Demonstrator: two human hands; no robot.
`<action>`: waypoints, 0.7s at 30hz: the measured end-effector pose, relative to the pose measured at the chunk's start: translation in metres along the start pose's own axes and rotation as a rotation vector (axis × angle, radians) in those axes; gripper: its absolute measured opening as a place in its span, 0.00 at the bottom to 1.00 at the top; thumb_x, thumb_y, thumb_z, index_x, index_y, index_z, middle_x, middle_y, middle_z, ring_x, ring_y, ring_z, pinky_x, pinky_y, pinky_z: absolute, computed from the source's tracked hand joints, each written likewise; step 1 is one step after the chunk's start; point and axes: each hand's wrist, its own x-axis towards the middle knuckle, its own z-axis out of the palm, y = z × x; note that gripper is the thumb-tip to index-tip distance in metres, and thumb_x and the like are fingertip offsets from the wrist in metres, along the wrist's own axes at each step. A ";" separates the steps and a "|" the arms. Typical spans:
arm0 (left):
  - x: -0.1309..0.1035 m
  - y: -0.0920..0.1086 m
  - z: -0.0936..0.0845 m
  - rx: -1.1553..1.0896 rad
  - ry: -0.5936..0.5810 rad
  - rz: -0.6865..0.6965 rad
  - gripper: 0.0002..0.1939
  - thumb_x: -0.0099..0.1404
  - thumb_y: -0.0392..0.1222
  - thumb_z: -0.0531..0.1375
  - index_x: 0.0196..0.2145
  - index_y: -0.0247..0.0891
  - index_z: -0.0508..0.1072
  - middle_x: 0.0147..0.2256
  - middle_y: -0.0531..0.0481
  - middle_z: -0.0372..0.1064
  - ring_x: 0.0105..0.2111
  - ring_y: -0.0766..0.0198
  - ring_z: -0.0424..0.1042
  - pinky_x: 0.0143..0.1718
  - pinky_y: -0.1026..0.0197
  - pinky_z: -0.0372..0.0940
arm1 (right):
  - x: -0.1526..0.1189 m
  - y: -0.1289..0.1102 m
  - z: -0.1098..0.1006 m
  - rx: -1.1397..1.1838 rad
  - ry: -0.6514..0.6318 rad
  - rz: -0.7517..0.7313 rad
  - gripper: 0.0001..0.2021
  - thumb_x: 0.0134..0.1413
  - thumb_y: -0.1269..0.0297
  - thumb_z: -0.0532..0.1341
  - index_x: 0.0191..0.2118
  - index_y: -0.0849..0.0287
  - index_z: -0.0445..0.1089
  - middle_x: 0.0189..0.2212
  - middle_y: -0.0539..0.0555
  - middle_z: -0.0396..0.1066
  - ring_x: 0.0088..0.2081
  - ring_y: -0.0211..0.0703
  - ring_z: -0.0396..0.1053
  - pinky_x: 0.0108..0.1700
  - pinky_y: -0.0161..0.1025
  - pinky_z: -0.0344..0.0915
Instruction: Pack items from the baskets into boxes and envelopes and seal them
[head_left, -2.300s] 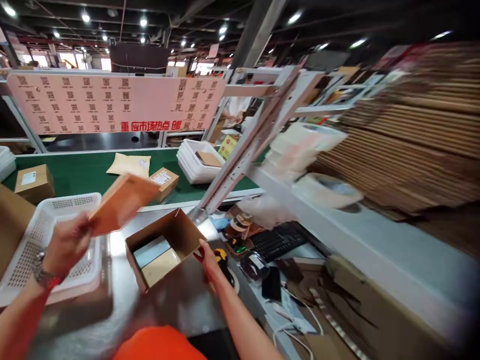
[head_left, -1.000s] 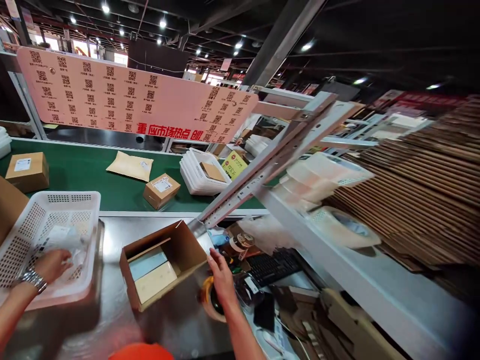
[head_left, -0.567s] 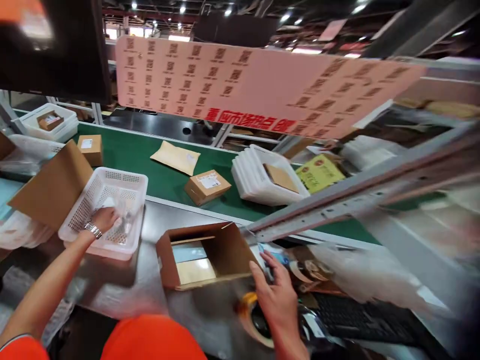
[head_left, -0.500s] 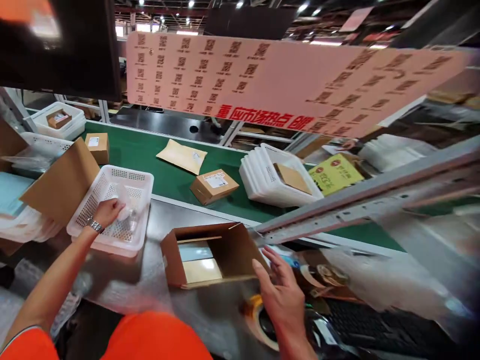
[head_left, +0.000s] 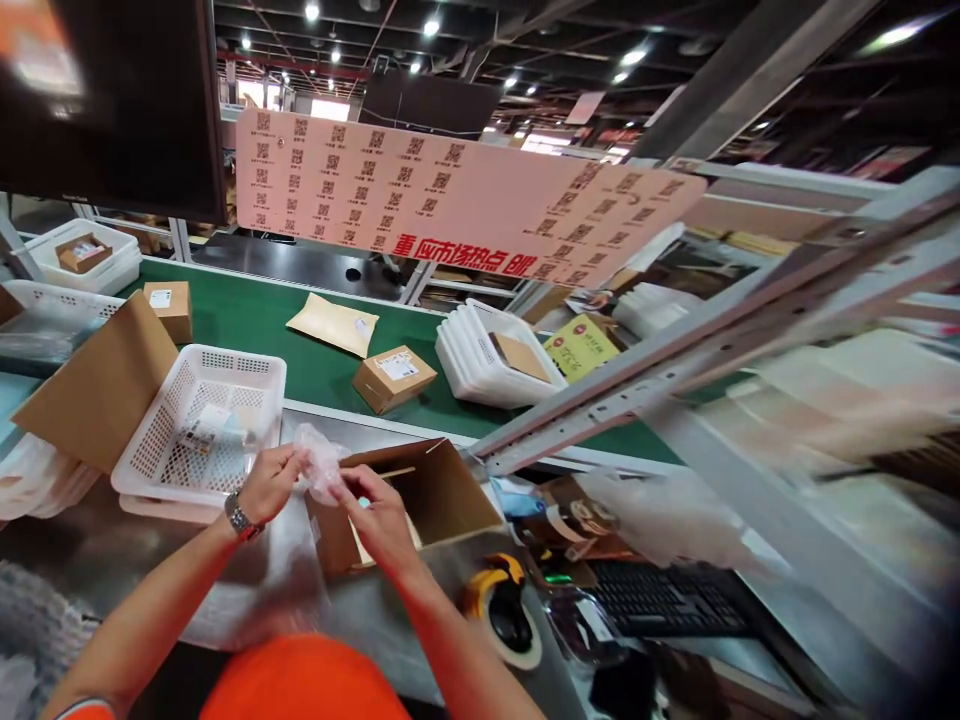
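A crumpled piece of clear, pinkish plastic wrap (head_left: 321, 462) is held between both hands, over the left edge of an open cardboard box (head_left: 457, 495). My left hand (head_left: 268, 484), with a metal watch at the wrist, pinches its left side. My right hand (head_left: 379, 515) grips its lower right side, in front of the box. Pale flat items show inside the box, partly hidden by my right hand. To the left, a white perforated basket (head_left: 274, 385) contains a small clear packet with printing (head_left: 214, 428).
Behind runs a green conveyor (head_left: 247, 307) with a padded envelope (head_left: 334, 325), a labelled carton (head_left: 395, 378) and stacked white baskets (head_left: 499, 355). A tape dispenser (head_left: 510, 610) and keyboard (head_left: 664, 598) lie right. A metal beam (head_left: 675, 335) slants across the right side.
My left hand has come out of the basket and moved right with the plastic wrap. My right hand has moved left from beside the box and taken hold of the wrap. The view has shifted.
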 end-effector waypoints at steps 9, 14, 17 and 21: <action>0.003 -0.012 -0.001 -0.182 -0.056 -0.060 0.36 0.66 0.76 0.57 0.26 0.38 0.75 0.26 0.49 0.73 0.30 0.61 0.70 0.37 0.59 0.66 | -0.014 0.012 -0.039 0.335 0.095 0.122 0.23 0.48 0.38 0.76 0.30 0.54 0.76 0.52 0.58 0.78 0.53 0.53 0.74 0.53 0.44 0.72; -0.003 -0.002 0.005 -0.210 -0.182 0.036 0.35 0.67 0.75 0.59 0.28 0.37 0.77 0.34 0.47 0.76 0.36 0.60 0.70 0.42 0.59 0.66 | -0.021 -0.002 -0.024 0.611 0.020 0.373 0.35 0.48 0.31 0.72 0.56 0.48 0.76 0.58 0.59 0.78 0.56 0.57 0.77 0.53 0.50 0.75; -0.005 -0.004 0.005 -0.269 -0.234 0.001 0.35 0.65 0.76 0.60 0.27 0.37 0.76 0.30 0.49 0.73 0.32 0.62 0.68 0.39 0.60 0.65 | -0.023 -0.010 -0.016 0.642 -0.155 0.440 0.37 0.44 0.35 0.76 0.55 0.53 0.79 0.45 0.58 0.83 0.45 0.55 0.80 0.48 0.48 0.77; 0.004 -0.028 -0.002 -0.347 -0.171 -0.118 0.35 0.61 0.77 0.61 0.23 0.39 0.69 0.22 0.55 0.62 0.24 0.68 0.57 0.30 0.62 0.57 | -0.028 -0.002 -0.019 0.686 -0.022 0.410 0.28 0.50 0.43 0.75 0.53 0.53 0.82 0.36 0.56 0.81 0.36 0.49 0.78 0.41 0.45 0.78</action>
